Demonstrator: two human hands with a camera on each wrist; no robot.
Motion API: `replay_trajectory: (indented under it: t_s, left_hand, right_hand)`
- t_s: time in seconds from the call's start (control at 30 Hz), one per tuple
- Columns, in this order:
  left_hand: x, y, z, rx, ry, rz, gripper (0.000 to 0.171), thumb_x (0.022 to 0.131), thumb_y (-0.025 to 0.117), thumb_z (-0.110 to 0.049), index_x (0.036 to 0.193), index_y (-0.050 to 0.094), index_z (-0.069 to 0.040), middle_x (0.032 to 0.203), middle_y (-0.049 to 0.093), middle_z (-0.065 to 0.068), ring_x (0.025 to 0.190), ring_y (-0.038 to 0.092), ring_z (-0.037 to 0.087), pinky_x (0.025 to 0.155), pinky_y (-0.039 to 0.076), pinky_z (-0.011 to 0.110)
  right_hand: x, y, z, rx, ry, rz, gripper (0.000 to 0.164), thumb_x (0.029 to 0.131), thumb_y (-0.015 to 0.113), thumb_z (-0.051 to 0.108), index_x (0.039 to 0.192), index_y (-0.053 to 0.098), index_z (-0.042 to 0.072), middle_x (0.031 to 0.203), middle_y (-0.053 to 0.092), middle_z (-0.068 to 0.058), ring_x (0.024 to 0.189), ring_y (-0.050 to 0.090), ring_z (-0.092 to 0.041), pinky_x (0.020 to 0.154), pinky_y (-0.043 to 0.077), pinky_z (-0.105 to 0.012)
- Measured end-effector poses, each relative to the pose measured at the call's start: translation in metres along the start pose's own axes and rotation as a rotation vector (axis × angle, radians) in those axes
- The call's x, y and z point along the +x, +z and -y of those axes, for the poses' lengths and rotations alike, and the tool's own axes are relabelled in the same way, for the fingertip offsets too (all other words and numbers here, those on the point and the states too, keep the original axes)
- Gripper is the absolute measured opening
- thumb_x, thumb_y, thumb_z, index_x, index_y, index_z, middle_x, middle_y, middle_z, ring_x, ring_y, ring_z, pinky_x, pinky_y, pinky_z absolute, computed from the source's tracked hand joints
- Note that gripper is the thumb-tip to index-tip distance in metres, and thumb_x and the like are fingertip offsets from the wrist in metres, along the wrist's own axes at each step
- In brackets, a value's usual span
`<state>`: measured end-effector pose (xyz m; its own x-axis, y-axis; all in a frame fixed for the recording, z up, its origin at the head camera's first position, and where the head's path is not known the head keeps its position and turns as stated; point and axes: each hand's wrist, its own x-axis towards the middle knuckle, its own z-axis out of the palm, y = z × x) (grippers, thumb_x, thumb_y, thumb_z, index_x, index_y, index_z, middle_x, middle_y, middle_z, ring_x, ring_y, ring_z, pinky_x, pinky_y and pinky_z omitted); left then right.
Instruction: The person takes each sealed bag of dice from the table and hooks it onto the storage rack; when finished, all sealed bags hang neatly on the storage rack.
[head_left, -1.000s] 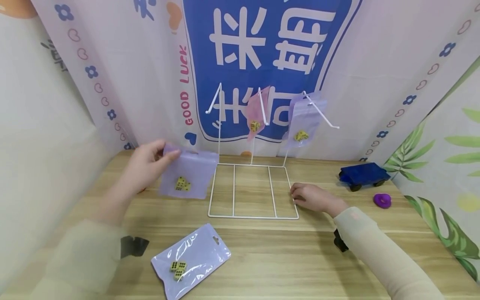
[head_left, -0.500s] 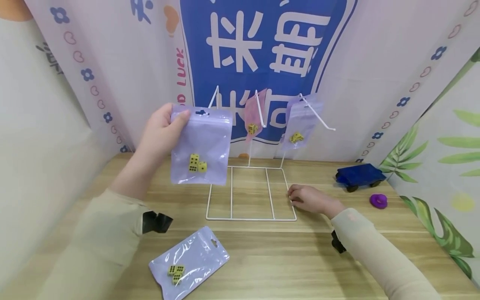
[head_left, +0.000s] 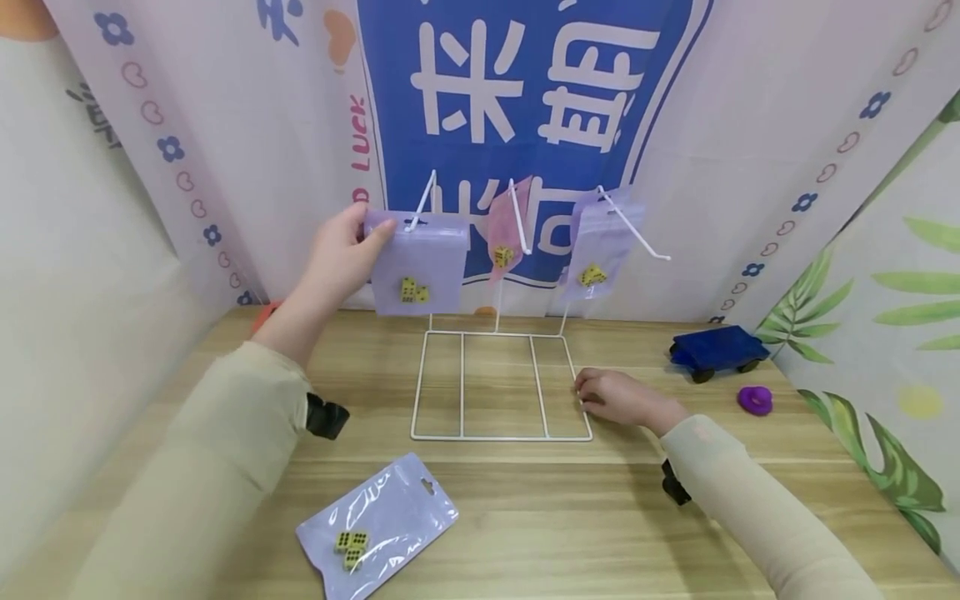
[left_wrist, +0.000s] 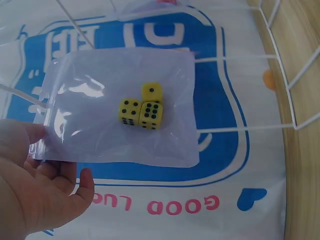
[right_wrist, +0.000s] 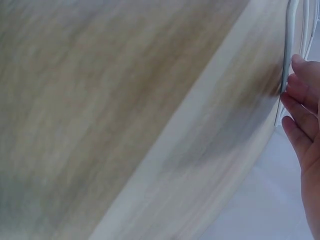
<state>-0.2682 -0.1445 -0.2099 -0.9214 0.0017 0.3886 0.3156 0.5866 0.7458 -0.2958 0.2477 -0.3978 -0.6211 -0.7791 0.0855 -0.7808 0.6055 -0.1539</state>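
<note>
My left hand (head_left: 341, 258) pinches a lilac zip bag (head_left: 442, 271) by its upper left corner, thumb in front. Several yellow dice (left_wrist: 151, 116) show through its clear face. The bag hangs upright at the left hook (head_left: 424, 196) of a white wire display rack (head_left: 462, 387); the hook's tip overlaps the hang slot. On the middle hook is a pink bag (head_left: 507, 218) with dice, and on the right hook another lilac bag (head_left: 600, 237). My right hand (head_left: 626, 400) grips the right side wire of the rack's base, fingers curled at it.
Another lilac bag with dice (head_left: 397, 508) lies flat on the wooden table (head_left: 570, 517) at the front. A blue toy cart (head_left: 718, 350) and a small purple ring-like object (head_left: 755, 400) sit to the right. Behind the rack hangs a printed cloth (head_left: 480, 83).
My left hand has lifted the lilac bag from low at the left, up and rightward to the left hook. My right hand has stayed on the rack's base.
</note>
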Motion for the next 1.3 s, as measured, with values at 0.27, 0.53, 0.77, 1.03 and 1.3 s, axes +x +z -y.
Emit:
replay_trajectory:
  t_s: [0.27,0.53,0.77,1.03,1.3]
  left_hand:
    - [0.037,0.006,-0.001,0.134,-0.025,0.011,0.031,0.096,0.043,-0.025,0.111,0.051,0.001,0.097,0.052,0.017,0.089,0.047,0.028,0.073,0.045,0.037]
    - [0.061,0.016,-0.001,0.174,-0.092,0.021,0.033,0.097,0.042,-0.026,0.116,0.052,-0.001,0.112,0.055,0.017,0.100,0.049,0.028,0.086,0.046,0.040]
    - [0.070,0.022,0.001,0.186,-0.108,-0.007,0.033,0.097,0.042,-0.026,0.118,0.052,-0.002,0.115,0.055,0.016,0.102,0.049,0.028,0.089,0.045,0.040]
    - [0.074,0.022,0.005,0.173,-0.147,-0.009,0.036,0.097,0.041,-0.029,0.121,0.050,-0.003,0.119,0.054,0.016,0.106,0.049,0.028,0.090,0.046,0.040]
    - [0.067,0.021,0.003,0.084,-0.139,-0.008,0.052,0.096,0.043,-0.028,0.140,0.029,-0.005,0.134,0.040,0.018,0.119,0.041,0.031,0.098,0.040,0.042]
  right_hand:
    - [-0.001,0.000,-0.001,0.013,-0.018,-0.018,0.006,0.084,0.064,0.006,0.083,0.067,0.000,0.100,0.058,-0.009,0.088,0.059,-0.020,0.077,0.052,-0.031]
    - [-0.003,0.001,-0.001,0.012,-0.026,-0.031,0.004,0.083,0.065,0.004,0.083,0.067,0.000,0.100,0.058,-0.009,0.088,0.059,-0.021,0.078,0.052,-0.032]
    - [-0.003,-0.001,0.001,0.006,-0.023,-0.027,0.005,0.084,0.064,0.005,0.082,0.067,0.002,0.100,0.058,-0.009,0.088,0.059,-0.019,0.078,0.052,-0.031]
    - [0.000,0.002,0.002,0.012,-0.018,-0.020,0.005,0.084,0.063,0.004,0.083,0.067,0.001,0.101,0.058,-0.009,0.090,0.059,-0.020,0.081,0.051,-0.030]
    - [-0.003,0.002,0.000,0.004,0.021,-0.013,0.005,0.084,0.063,0.006,0.085,0.068,0.003,0.102,0.058,-0.008,0.090,0.059,-0.019,0.080,0.051,-0.030]
